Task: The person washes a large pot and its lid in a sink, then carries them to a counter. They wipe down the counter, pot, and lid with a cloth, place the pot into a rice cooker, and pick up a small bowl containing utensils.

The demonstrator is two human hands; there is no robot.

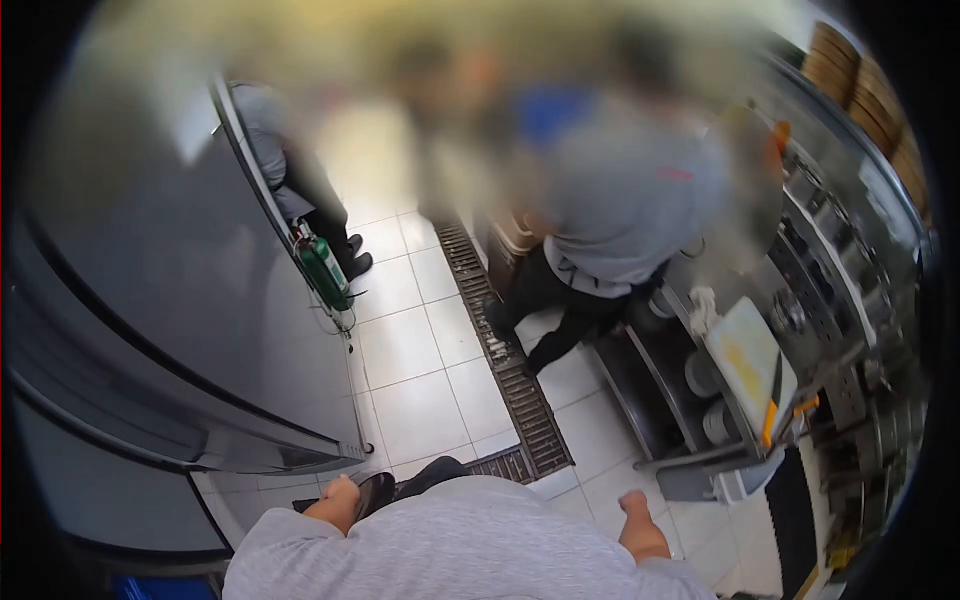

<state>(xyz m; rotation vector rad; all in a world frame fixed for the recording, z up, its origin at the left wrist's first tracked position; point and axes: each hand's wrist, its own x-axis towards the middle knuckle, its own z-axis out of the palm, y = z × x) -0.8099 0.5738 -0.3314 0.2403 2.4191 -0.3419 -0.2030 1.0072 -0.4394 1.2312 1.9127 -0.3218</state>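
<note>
At the lower left, my left hand [341, 492] hangs beside my body, near my dark shoe [375, 494]. Its fingers look curled, but they are too small to tell whether anything is in them. My right hand [634, 503] is low on the other side, over the white tiled floor [600, 490], with its fingers curled or foreshortened. Nothing shows in it, and its exact finger pose is unclear. Between the two hands is my grey shirt [470, 535].
A person in a grey shirt [640, 190] stands ahead, beside the floor drain grate [500, 355]. Another person's legs [325, 215] show behind a large grey door [200, 290] with green cylinders [322, 268]. Right: a metal counter [700, 455], cutting board [748, 360] and yellow-handled knife [771, 418].
</note>
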